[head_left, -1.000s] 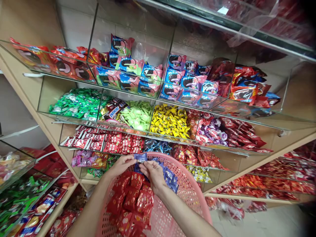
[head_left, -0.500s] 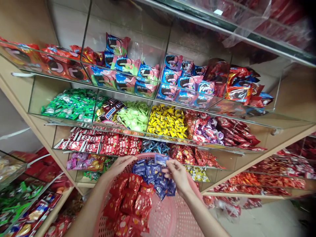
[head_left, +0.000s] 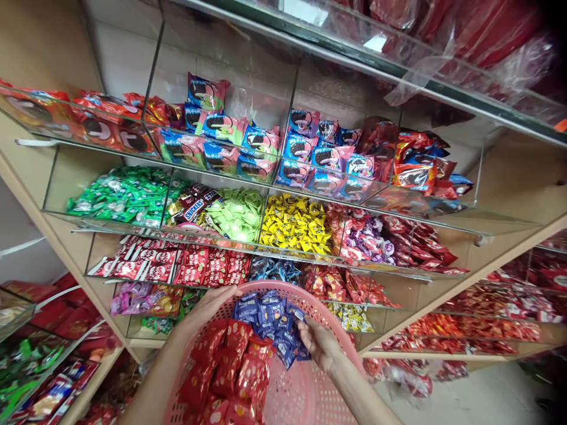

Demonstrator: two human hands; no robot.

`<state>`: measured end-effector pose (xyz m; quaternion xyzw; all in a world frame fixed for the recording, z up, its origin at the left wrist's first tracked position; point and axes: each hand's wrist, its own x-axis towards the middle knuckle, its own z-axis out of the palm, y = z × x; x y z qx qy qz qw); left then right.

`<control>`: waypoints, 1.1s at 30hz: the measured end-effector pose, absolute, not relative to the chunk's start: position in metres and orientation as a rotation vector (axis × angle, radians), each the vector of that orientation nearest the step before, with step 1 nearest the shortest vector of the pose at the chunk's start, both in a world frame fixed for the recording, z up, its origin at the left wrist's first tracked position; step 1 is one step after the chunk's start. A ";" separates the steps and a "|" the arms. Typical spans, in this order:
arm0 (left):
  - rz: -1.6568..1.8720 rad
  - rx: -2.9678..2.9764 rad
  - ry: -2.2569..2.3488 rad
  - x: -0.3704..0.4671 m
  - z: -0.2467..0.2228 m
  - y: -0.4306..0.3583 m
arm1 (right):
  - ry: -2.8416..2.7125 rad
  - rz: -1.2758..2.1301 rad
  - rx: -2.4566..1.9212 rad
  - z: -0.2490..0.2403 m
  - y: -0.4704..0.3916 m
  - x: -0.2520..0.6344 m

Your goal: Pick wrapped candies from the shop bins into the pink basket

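Note:
A round pink plastic basket (head_left: 349, 330) with a perforated wall is in front of me, its far rim close to the lower shelves. My left hand (head_left: 219, 300) grips the basket's left far rim, fingers lying over the edge. Inside, red shiny snack packets (head_left: 230, 366) are piled on the left, and small blue-purple packets (head_left: 266, 316) lie in a heap at the far side. My right hand (head_left: 321, 344) is inside the basket at that heap's right edge, its fingertips closed on one blue-purple packet (head_left: 295, 311). Part of the basket floor shows at the lower right.
Glass-fronted shelves rise ahead, holding green-wrapped sweets (head_left: 128, 195), yellow-wrapped sweets (head_left: 295, 224), a Snickers bar (head_left: 198, 203) and blue-and-pink cookie packs (head_left: 221, 127). Red packets (head_left: 146, 260) fill a lower shelf. More stocked shelves stand left and right; plastic bags (head_left: 487, 41) lie above.
My right hand has lowered the blue-purple packet from near the basket's far rim down to the heap. The left hand stays on the rim. The view has shifted slightly.

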<state>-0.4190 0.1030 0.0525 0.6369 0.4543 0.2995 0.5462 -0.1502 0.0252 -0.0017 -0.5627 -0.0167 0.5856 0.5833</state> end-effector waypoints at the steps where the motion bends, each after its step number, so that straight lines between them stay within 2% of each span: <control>1: 0.709 1.510 1.073 -0.419 0.052 0.103 | -0.032 1.363 -1.310 -0.002 0.026 -0.151; 14: 0.811 1.528 1.203 -0.413 0.029 0.114 | -0.215 1.352 -1.363 0.003 0.001 -0.145; 19: 0.796 1.511 1.196 -0.411 0.028 0.114 | -0.758 1.023 -1.479 0.023 0.002 -0.136; 24: 0.827 1.521 1.224 -0.410 0.026 0.112 | -1.486 0.502 -1.568 0.054 0.062 -0.129; 29: 0.836 1.496 1.189 -0.408 0.025 0.111 | -1.412 0.485 -1.705 0.057 0.144 -0.136; 33: 0.837 1.494 1.174 -0.407 0.029 0.110 | -1.346 0.482 -1.679 0.056 0.173 -0.142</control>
